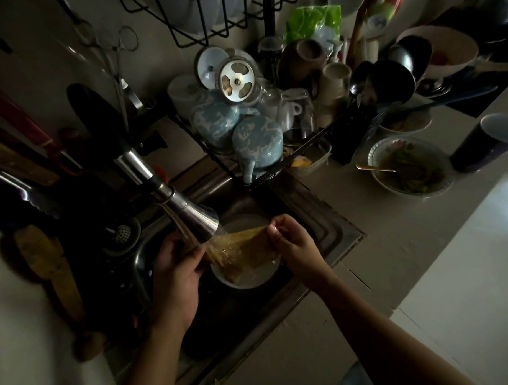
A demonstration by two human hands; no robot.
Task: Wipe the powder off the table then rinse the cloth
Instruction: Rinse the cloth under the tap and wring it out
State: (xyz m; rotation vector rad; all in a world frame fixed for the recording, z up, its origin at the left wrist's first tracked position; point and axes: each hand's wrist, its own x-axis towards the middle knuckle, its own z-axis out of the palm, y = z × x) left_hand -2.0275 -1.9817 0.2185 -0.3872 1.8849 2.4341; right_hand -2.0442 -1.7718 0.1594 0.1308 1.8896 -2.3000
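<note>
Rinsing yellow cloth (240, 251), pinched taut between fingers (274, 232) of left hand (177, 266) and right hand (295, 247), beneath spray head (195, 214); advisable: flip, rub both faces.

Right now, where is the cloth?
In the head view the cloth is low centre, held between left hand and right hand under the running tap, over a white bowl in the sink.

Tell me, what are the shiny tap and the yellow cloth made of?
The tap looks like polished metal, probably stainless steel: it is silvery with bright glints. The cloth looks like soft woven fabric, wet: it sags and creases between the left hand and the right hand. Which fibre, I cannot tell.
</note>
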